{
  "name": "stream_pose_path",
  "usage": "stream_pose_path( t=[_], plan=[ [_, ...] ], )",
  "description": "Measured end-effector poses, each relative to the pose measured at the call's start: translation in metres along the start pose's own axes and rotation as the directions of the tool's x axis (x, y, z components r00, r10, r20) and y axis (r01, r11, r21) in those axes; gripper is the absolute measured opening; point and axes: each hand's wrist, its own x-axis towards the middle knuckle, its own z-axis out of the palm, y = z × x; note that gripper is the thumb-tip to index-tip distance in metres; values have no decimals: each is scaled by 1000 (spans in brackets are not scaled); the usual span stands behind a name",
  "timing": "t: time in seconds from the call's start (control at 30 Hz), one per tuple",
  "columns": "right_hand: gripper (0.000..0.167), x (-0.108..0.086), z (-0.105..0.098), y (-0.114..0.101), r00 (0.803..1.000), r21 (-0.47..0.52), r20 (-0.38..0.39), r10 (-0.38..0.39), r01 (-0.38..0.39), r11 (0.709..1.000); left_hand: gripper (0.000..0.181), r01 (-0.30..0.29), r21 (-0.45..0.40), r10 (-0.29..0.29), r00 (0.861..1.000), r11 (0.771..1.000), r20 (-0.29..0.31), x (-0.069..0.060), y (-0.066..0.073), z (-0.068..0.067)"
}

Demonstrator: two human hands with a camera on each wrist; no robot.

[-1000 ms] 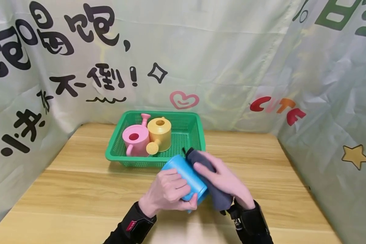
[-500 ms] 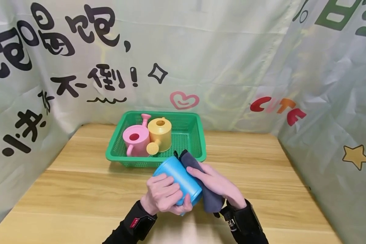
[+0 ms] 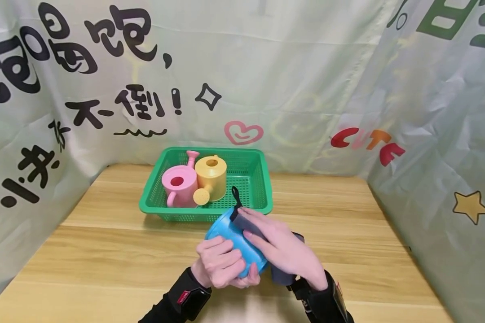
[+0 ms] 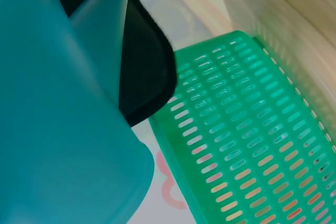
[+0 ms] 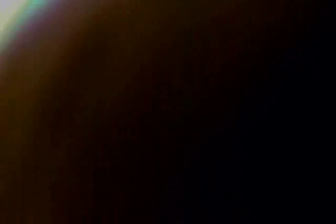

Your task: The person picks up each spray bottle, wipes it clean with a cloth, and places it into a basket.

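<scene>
Tilted over the table, a blue watering can (image 3: 244, 246) is gripped by my left hand (image 3: 222, 264), whose fingers are curled. In the left wrist view the can's side (image 4: 68, 129) fills the left, with its spout (image 4: 102, 35) crossing in front of a dark edge of cloth (image 4: 147, 66). My right hand (image 3: 284, 246) holds a dark grey cloth (image 3: 248, 224) against the can's upper right side. A black hanging loop (image 3: 236, 196) sticks up from the cloth, and its lower part droops beneath the hand. Almost everything is dark in the right wrist view.
Behind the hands stands a green slotted basket (image 3: 206, 215). It holds a pink watering can (image 3: 180, 190) and a yellow watering can (image 3: 214, 179) on its left side. Printed white cloth walls (image 3: 299, 89) enclose the wooden table (image 3: 105, 260) at the back and sides.
The blue can has shifted somewhat left since a second ago. My right hand has also moved left with the cloth, now lying further over the can, and the cloth's loop points up.
</scene>
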Motion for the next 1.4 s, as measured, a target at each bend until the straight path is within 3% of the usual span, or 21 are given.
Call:
stream_pose_path(
  t=[0.13, 0.23, 0.4, 0.53, 0.63, 0.87, 1.03, 1.13, 1.27, 1.4],
  plan=[
    [47, -4, 7, -9, 997, -210, -38, -63, 54, 976, 41, 19, -8, -19, 1000, 1000, -5, -2, 0, 1],
    [47, -4, 9, -10, 996, -247, -50, -71, 56, 967, 42, 32, -10, -32, 999, 999, 6, -6, 1, 1],
    [47, 1, 4, 0, 1000, -14, 8, 12, -12, 1000, 41, 34, -2, -34, 999, 999, 33, -11, 2, 0],
    [46, 6, 0, 11, 994, 207, 74, 86, -100, 973, 39, 37, 15, -37, 998, 999, 55, -12, 2, -2],
    [46, 8, -2, 14, 992, 243, 93, 83, -103, 965, 39, 31, 20, -32, 998, 999, 51, -9, 2, -3],
    [49, 1, 1, 1, 999, 29, 34, -7, 6, 1000, 40, 6, 3, -6, 1000, 1000, -12, -2, -2, 0],
    [49, -3, 3, -6, 996, -135, 7, -91, 91, 987, 41, -9, -18, 8, 999, 1000, -39, -4, -3, 3],
    [50, -1, 4, -6, 993, -155, -12, -117, 114, 981, 40, -10, -19, 9, 999, 1000, -32, -6, -4, 3],
    [49, 5, 3, 3, 998, 27, 7, -57, 57, 998, 38, -3, -12, 3, 1000, 1000, 0, -9, -6, 3],
    [50, 10, -2, 14, 997, 266, 59, 45, -59, 962, 37, -17, -10, 17, 1000, 1000, 3, -7, -9, 2]
  ],
)
